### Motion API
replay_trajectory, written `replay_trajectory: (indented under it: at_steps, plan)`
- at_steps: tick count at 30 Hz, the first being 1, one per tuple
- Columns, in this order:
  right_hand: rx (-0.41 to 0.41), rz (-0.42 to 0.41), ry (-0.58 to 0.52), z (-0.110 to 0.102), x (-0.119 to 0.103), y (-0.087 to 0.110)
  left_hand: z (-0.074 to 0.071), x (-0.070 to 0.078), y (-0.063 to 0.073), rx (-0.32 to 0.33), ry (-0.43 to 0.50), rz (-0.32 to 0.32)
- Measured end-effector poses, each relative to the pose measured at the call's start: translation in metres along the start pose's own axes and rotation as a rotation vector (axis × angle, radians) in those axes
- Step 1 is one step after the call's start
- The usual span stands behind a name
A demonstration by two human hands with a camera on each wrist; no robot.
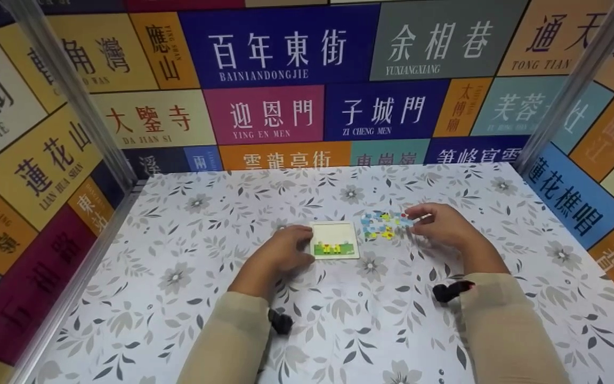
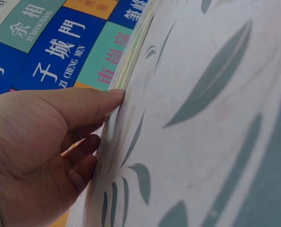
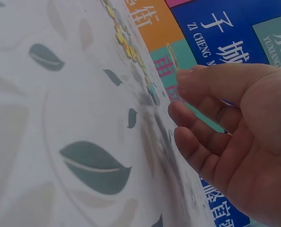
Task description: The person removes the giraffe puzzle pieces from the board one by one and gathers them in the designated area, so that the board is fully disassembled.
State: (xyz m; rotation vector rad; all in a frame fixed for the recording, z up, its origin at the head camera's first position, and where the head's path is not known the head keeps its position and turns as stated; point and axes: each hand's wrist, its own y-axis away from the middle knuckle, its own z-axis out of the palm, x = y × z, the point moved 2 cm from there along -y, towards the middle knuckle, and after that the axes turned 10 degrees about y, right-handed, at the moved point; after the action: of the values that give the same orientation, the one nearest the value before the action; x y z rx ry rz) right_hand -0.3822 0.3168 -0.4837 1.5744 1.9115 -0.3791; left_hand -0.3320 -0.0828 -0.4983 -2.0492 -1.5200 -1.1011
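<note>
A small square puzzle board (image 1: 334,234) lies on the table, with a pale blank area above a filled green and yellow strip. My left hand (image 1: 287,248) grips its left edge, the thumb at the near corner and the fingers farther up. The left wrist view shows that thumb (image 2: 113,95) against the board's thin side. To the right of the board lie several loose puzzle pieces (image 1: 376,225) in blue, yellow and green. Just over their right end, my right hand (image 1: 442,225) pinches a thin puzzle piece (image 3: 172,56) at its fingertips.
A white tablecloth (image 1: 200,330) with grey flowers and leaves covers the table. Colourful panels with place names (image 1: 280,45) stand behind it and along both sides. Clear upright posts (image 1: 80,96) mark the corners. Small black wrist devices (image 1: 281,321) sit at the beige sleeves.
</note>
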Motion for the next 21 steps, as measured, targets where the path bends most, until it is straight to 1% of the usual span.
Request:
replay_trajectory:
  at_steps: [3,7,10,15,21]
  plan:
    - [-0.013,-0.008,0.015,0.0033,0.0020,-0.0019,0.0004,-0.0002,-0.0002,-0.001,-0.007,-0.008]
    - [-0.024,0.006,0.035,0.0057,0.0039,-0.0034,0.0003,-0.0006,-0.0007,-0.001,-0.010,-0.006]
    - [-0.026,0.025,0.033,0.0061,0.0057,-0.0039,-0.0001,-0.0005,-0.0006,-0.004,-0.011,-0.006]
    - [-0.025,0.020,0.027,0.0066,0.0070,-0.0040,-0.0006,0.0001,0.0001,-0.006,-0.013,-0.007]
    - [-0.025,0.027,0.010,0.0086,0.0055,-0.0024,0.0000,0.0004,-0.0004,0.006,-0.021,0.027]
